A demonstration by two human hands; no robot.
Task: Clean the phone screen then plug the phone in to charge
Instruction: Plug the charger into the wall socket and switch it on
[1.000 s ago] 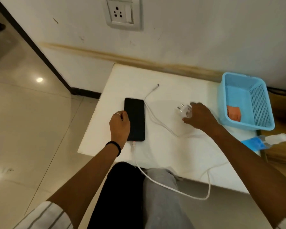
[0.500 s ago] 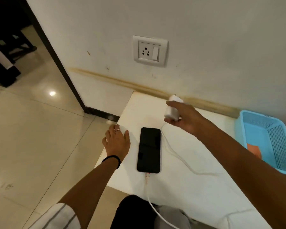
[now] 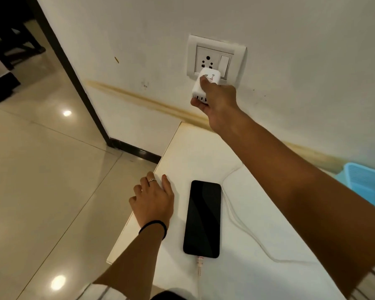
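A black phone (image 3: pixel 203 217) lies face up on the white table (image 3: pixel 258 267), its screen dark. A white cable (image 3: pixel 245 226) is plugged into the phone's near end and runs across the table. My right hand (image 3: pixel 218 100) grips the white charger adapter (image 3: pixel 204 85) and holds it against the lower part of the wall socket (image 3: pixel 208 61). The adapter's prongs are hidden. My left hand (image 3: pixel 153 202) rests flat on the table's left edge, just left of the phone, fingers apart.
A switch (image 3: pixel 224 63) sits beside the socket holes on the white plate. A blue plastic basket (image 3: pixel 368 182) stands at the table's right side. Left of the table lies a glossy tiled floor (image 3: pixel 41 180) and a dark doorway edge.
My right hand lifted the adapter off the table and carried it up to the wall socket. My left hand slid off the phone to the table edge. The view tilted upward.
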